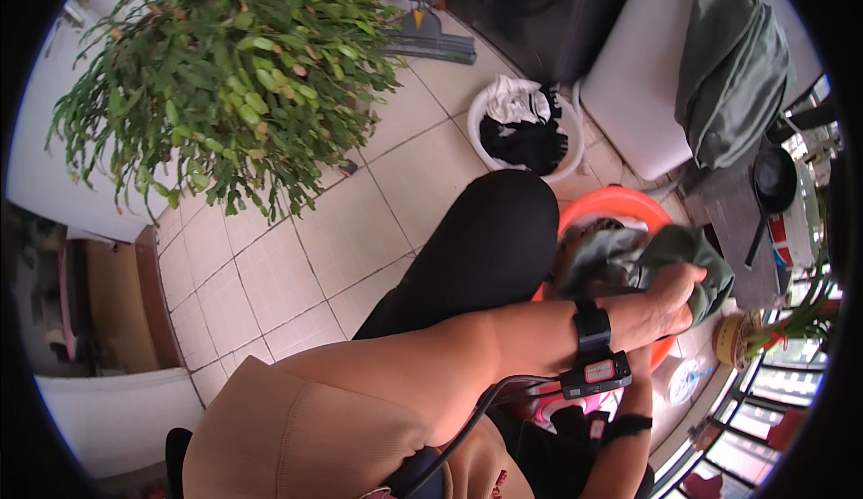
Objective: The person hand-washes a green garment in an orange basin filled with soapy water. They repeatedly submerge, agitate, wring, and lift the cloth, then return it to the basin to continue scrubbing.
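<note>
My left hand (664,303) grips a bunched dark green satiny cloth (704,263) above an orange plastic basin (617,197). Part of the cloth hangs down into the basin, where more wet-looking laundry lies. My right hand (642,356) is close beneath the left wrist, mostly covered by it, so its fingers and whatever they hold are hidden. Both wrists wear black straps. A small black device (597,376) with a cable sits at the left wrist.
Beyond my knee stands a white tub (477,128) with black and white clothes (522,138). Another green cloth (735,74) drapes over a white appliance (640,61). A black pan (774,179), potted plant (731,340) and lidded plastic cup (682,381) are rightward; a big leafy plant (236,81) fills upper left.
</note>
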A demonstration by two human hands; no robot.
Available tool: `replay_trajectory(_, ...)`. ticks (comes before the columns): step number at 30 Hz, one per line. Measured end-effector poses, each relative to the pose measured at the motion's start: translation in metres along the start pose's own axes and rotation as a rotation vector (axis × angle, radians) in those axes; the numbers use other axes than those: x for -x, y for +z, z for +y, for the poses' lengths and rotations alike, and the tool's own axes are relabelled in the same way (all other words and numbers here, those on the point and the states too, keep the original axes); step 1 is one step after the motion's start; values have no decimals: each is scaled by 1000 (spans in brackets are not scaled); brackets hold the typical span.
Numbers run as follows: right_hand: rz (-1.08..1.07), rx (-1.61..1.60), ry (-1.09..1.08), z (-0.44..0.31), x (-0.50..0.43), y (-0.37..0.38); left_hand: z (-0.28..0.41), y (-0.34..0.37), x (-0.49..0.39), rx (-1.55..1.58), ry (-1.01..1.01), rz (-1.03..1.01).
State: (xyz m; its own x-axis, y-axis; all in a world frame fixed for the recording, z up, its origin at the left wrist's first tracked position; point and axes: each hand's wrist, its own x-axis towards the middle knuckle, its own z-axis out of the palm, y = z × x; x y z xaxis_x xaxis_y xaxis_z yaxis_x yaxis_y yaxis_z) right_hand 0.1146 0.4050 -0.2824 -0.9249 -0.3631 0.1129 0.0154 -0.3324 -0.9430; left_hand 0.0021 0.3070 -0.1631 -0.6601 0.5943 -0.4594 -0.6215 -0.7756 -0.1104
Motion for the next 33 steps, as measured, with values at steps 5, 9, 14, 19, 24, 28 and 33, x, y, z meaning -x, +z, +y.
replay_trajectory(5, 996, -68, 280, -23, -1, 4, 46, -18, -4, -291, 24, -198)
replay_trajectory(9, 1066, 240, -89, -67, -15, 14, 48, -53, -17, -801, 155, -228)
replay_trajectory(14, 539, 1373, 283, -73, -42, 55, 22, -83, -18, -341, -449, -291)
replay_trajectory(19, 1127, 1530, 259, -77, -52, 50, -15, -93, -13, -305, -307, 7)
replay_trajectory(24, 1205, 1328, -48, -76, -51, 46, -27, -99, -13, -262, -340, -210)
replay_trajectory(28, 1234, 1197, 193, -80, -48, 43, -26, -102, -13, -187, -522, -316)
replay_trajectory(33, 1334, 1178, -20, -59, -47, 44, -21, -101, -13, -470, -412, -131)
